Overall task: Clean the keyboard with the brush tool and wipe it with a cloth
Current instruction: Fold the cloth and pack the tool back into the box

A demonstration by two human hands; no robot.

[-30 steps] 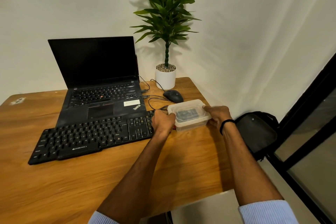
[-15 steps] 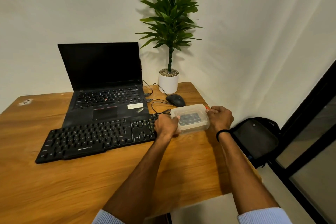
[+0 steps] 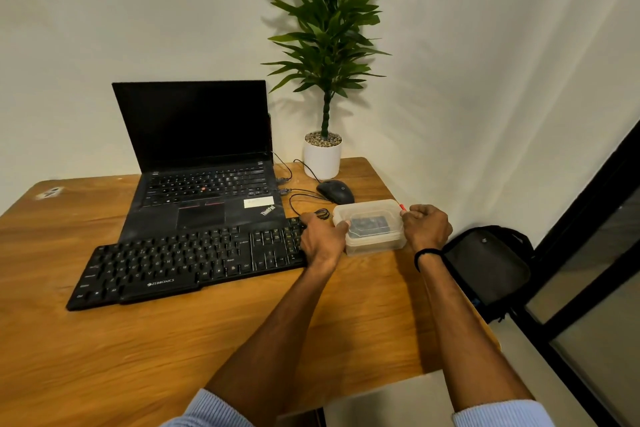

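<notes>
Wood-grain table (image 3: 173, 357). Near its right edge, left hand (image 3: 322, 243) and right hand (image 3: 427, 227) hold a lidded clear plastic box (image 3: 375, 218), fingers (image 3: 408, 215) curled on its ends. Keyboard (image 3: 187, 260) lies just left of it. No brush or cloth in view; box contents dark, unclear. Cleaning judged not begun.

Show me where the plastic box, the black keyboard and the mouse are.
plastic box (image 3: 375, 245), head view, on its front wall.
black keyboard (image 3: 187, 260), head view, on its middle keys.
mouse (image 3: 335, 191), head view, on its top shell.
</notes>
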